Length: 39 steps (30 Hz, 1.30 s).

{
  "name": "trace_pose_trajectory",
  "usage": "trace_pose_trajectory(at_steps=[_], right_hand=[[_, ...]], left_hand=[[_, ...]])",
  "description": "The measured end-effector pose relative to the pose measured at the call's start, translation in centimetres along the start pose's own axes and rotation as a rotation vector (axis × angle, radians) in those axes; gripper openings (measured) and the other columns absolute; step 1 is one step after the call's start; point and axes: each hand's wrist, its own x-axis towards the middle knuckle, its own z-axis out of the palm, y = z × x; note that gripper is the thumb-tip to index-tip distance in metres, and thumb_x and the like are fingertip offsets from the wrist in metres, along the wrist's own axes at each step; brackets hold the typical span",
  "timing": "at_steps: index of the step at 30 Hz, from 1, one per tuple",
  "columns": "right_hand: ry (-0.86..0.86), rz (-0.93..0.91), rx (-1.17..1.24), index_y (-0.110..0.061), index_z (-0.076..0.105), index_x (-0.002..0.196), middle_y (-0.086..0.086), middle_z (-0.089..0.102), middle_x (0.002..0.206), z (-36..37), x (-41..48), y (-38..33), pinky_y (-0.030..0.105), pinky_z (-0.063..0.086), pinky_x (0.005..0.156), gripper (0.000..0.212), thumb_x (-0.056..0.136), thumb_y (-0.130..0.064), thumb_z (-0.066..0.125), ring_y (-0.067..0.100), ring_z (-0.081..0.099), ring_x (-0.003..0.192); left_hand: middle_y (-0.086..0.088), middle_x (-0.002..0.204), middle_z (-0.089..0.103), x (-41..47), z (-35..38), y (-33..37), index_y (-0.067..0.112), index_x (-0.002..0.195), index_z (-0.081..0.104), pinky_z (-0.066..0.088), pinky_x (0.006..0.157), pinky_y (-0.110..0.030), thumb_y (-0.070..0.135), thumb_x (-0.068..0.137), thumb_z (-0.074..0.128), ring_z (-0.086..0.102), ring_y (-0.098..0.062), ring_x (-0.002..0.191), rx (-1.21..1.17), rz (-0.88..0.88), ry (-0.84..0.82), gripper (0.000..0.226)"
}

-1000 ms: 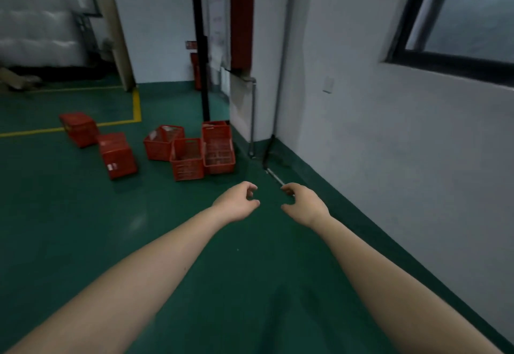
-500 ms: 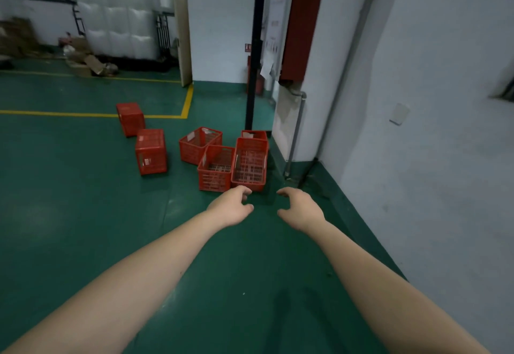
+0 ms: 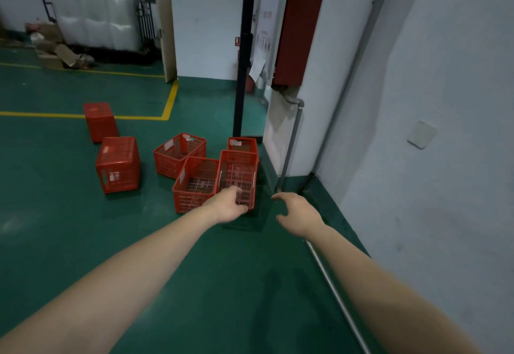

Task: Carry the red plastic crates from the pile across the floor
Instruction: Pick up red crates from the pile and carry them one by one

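On the green floor point(image 3: 69, 242) six red crates point(image 3: 118, 164) sit from ten to twelve o'clock, the nearest crate point(image 3: 239, 172) just beyond my left hand point(image 3: 226, 209), my right hand point(image 3: 299, 214) at its three o'clock, both loosely curled, empty

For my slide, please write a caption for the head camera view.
Empty left hand and right hand reach toward six red plastic lattice crates scattered on green painted floor.
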Motion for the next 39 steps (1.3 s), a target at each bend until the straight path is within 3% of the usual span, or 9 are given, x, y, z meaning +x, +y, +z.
trace_pose_trajectory(at_steps=[9,17,25,31,33,39], right_hand=[[-0.019,0.012,-0.023,-0.025,0.049,0.137,-0.002,0.051,0.140,-2.9,16.5,6.1,0.038,0.050,0.097,0.059,0.081,-0.016,0.063,0.017,0.050,0.125],[-0.113,-0.161,-0.128,-0.022,0.045,0.142,0.000,0.045,0.145,-6.1,34.0,12.0,0.032,0.045,0.099,0.060,0.086,-0.013,0.061,0.019,0.045,0.130],[-0.213,-0.296,-0.186,-0.021,0.053,0.133,0.002,0.051,0.139,-8.2,48.4,15.8,0.035,0.043,0.102,0.049,0.086,-0.015,0.063,0.021,0.045,0.129],[-0.326,-0.345,-0.266,-0.024,0.046,0.140,-0.001,0.045,0.144,-6.9,60.2,17.5,0.035,0.041,0.106,0.059,0.085,-0.017,0.065,0.018,0.042,0.133],[-0.354,-0.371,-0.291,-0.024,0.049,0.137,-0.001,0.047,0.142,-6.3,64.3,17.6,0.034,0.043,0.104,0.056,0.084,-0.017,0.067,0.018,0.045,0.130],[-0.454,-0.420,-0.327,-0.025,0.055,0.129,-0.002,0.052,0.136,-4.8,75.0,16.9,0.038,0.050,0.096,0.045,0.086,-0.016,0.064,0.019,0.050,0.123]], left_hand=[[-0.005,0.145,0.044,17.2,-0.7,1.5,0.013,0.144,0.035,0.042,0.104,-0.034,0.030,0.090,0.064,0.049,-0.022,0.127,-0.017,-0.018,-0.057,0.064],[-0.007,0.143,0.047,34.1,-1.3,3.3,0.011,0.143,0.036,0.043,0.104,-0.038,0.030,0.091,0.063,0.050,-0.025,0.126,-0.087,-0.150,-0.024,0.061],[-0.004,0.140,0.050,45.9,-0.5,5.3,0.017,0.142,0.037,0.046,0.102,-0.041,0.025,0.090,0.062,0.053,-0.023,0.122,-0.181,-0.255,0.054,0.059],[-0.004,0.142,0.048,55.5,-1.4,2.9,0.017,0.141,0.038,0.046,0.101,-0.038,0.027,0.091,0.063,0.053,-0.023,0.123,-0.235,-0.343,0.055,0.057],[-0.004,0.138,0.051,59.2,-1.9,1.5,0.018,0.139,0.039,0.048,0.098,-0.038,0.028,0.090,0.063,0.057,-0.021,0.117,-0.254,-0.366,0.058,0.056],[-0.006,0.146,0.041,69.0,-3.3,-2.0,0.017,0.147,0.031,0.046,0.100,-0.040,0.038,0.085,0.067,0.050,-0.024,0.125,-0.289,-0.450,0.075,0.074]])
